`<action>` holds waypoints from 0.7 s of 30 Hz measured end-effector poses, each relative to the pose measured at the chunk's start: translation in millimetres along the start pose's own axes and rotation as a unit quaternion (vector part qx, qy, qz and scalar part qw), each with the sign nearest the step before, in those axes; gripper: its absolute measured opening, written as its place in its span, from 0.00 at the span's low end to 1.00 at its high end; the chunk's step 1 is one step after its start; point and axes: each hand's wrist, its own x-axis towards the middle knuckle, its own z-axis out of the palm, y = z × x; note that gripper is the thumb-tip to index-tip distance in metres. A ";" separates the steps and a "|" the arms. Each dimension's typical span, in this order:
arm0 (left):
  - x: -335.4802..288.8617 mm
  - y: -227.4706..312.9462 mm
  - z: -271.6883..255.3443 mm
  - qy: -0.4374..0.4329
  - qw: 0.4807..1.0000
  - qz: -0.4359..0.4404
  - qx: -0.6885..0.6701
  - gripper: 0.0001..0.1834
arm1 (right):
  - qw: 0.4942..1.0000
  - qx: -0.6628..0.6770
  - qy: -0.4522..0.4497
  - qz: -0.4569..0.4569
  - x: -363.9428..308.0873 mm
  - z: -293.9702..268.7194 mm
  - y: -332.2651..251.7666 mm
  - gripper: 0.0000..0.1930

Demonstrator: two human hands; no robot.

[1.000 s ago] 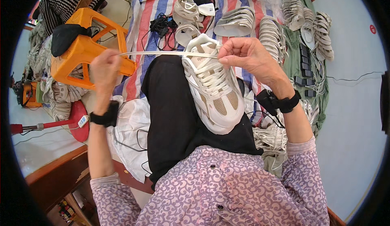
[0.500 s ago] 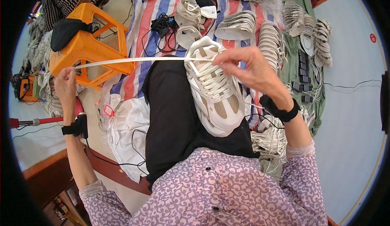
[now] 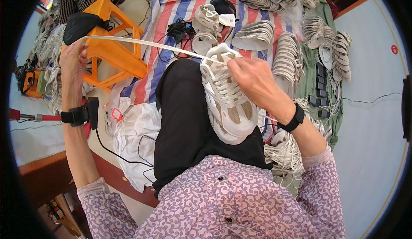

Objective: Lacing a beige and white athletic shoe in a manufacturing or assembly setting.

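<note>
A white and beige sneaker (image 3: 231,125) rests on my black-trousered lap, toe toward me, laced across its front. From its upper eyelets a flat off-white shoelace (image 3: 148,44) stretches taut to the left. My left hand (image 3: 74,60), raised at the far left in front of the orange stool, is closed on the lace's far part. At the shoe's collar, my right hand (image 3: 256,79) pinches the lace beside the tongue; its fingertips are partly hidden behind the knuckles.
An orange plastic stool (image 3: 122,52) with a black cap (image 3: 83,27) stands at the left. Striped sheeting (image 3: 171,3) ahead bears stacked pale shoe parts (image 3: 286,60) and black cables (image 3: 180,30). Bundled laces (image 3: 285,155) lie right of my lap. A white cloth (image 3: 137,140) lies at left.
My left hand has risen, so the lace now slopes down toward the shoe. My right hand has turned and closed tighter over the lace near the collar.
</note>
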 end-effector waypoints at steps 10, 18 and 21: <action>10.9 21.5 14.4 -0.103 0.908 -0.106 -0.392 0.12 | 0.999 -0.043 -0.009 -0.025 8.0 9.7 -4.1 0.12; -15.6 51.2 15.3 -0.156 0.887 -0.048 -0.432 0.14 | 0.941 0.301 0.091 0.122 9.9 12.7 -24.0 0.06; -33.2 63.8 14.2 -0.162 0.903 -0.022 -0.398 0.16 | 0.878 0.437 0.051 0.191 10.6 6.6 -30.6 0.04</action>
